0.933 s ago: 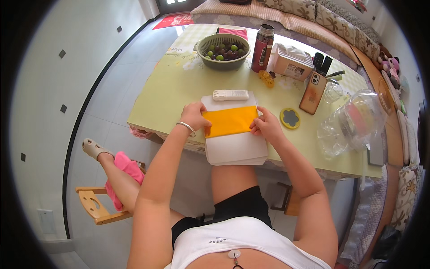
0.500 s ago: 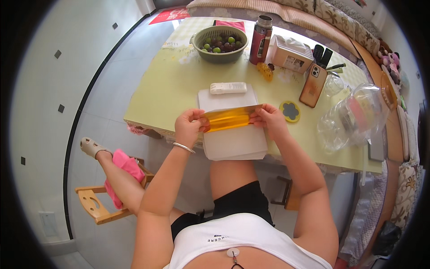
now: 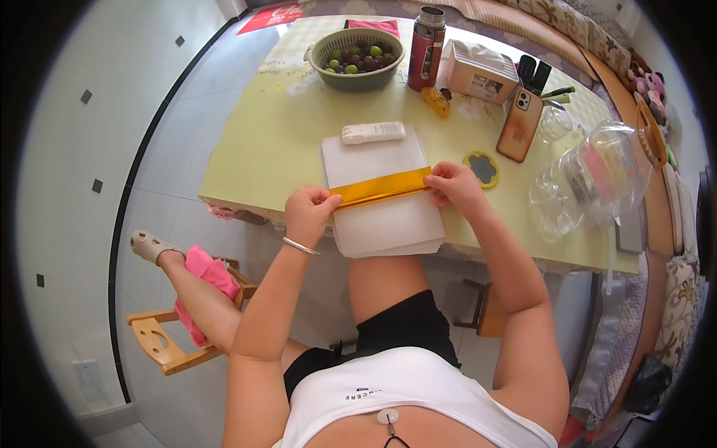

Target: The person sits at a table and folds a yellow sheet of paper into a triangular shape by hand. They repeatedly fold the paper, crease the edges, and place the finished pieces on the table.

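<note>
A narrow strip of shiny gold foil paper (image 3: 382, 187) stretches between my two hands, above a stack of white paper (image 3: 388, 228) at the table's near edge. My left hand (image 3: 311, 210), with a silver bangle on its wrist, pinches the strip's left end between thumb and fingers. At the other end, my right hand (image 3: 452, 187) pinches the strip's right corner. The strip slants slightly upward to the right and looks folded along its length. A white oblong object (image 3: 373, 133) rests on the far part of the paper stack.
On the table (image 3: 254, 157) stand a grey-green colander (image 3: 355, 78) of grapes, a dark red flask (image 3: 426, 52) and a tissue box (image 3: 482, 73). A phone (image 3: 520, 125) leans beside it. A yellow-rimmed flower-patterned disc (image 3: 482, 169) lies right of the paper; a large clear plastic bottle (image 3: 586, 183) lies farther right.
The gold paper has become a narrower, flatter strip, its upper part now brought down. Both hands still pinch its ends. The whole view has shifted slightly.
</note>
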`<state>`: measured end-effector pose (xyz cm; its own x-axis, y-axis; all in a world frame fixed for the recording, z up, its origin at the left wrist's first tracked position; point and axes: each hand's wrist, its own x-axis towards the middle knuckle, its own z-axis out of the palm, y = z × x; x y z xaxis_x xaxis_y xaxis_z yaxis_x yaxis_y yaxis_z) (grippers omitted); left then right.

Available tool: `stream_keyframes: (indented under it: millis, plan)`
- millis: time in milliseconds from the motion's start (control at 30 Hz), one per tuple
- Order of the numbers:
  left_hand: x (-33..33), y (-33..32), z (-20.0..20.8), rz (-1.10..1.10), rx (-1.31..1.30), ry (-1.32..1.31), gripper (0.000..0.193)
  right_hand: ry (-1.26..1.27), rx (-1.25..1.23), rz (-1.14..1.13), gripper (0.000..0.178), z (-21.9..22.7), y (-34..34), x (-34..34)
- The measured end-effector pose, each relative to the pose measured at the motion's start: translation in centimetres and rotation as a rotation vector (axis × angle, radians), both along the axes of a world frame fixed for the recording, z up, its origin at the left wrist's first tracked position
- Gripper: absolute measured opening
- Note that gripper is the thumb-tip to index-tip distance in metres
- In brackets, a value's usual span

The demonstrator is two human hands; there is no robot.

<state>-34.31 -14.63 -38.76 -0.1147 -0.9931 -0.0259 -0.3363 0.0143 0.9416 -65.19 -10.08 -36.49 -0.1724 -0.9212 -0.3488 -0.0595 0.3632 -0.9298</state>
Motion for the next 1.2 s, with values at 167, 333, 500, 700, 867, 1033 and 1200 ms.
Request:
stream_keyframes:
  millis: [167,333,500,700,867,1033,1200]
  plan:
    - [-0.6,0.6,0.9,-0.021,-0.149,-0.207,0.017,0.13,0.012,0.033,0.011,-0.1,0.2,-0.2]
    - [-0.7,0.9,0.9,-0.032,-0.206,-0.227,0.017,0.197,-0.019,0.042,0.012,0.0,0.2,0.1]
    - [-1.6,1.2,2.2,-0.117,-0.379,-0.509,0.031,0.492,-0.124,0.06,0.011,-0.2,0.3,0.6]
    - [-2.4,1.1,2.5,-0.535,-0.966,-0.939,0.055,1.283,-0.369,0.178,0.037,1.0,1.2,3.4]
    - [-2.8,0.9,2.2,-0.631,-0.903,-0.972,0.056,1.263,-0.678,0.612,0.058,-1.3,3.2,6.3]
    - [-0.6,2.0,1.2,-0.609,-0.756,-1.012,0.063,1.228,-0.593,0.593,0.064,-1.9,4.0,3.9]
    - [1.5,3.8,0.8,-0.556,-0.649,-1.052,0.071,1.275,-0.618,0.574,0.05,-1.4,4.1,0.6]
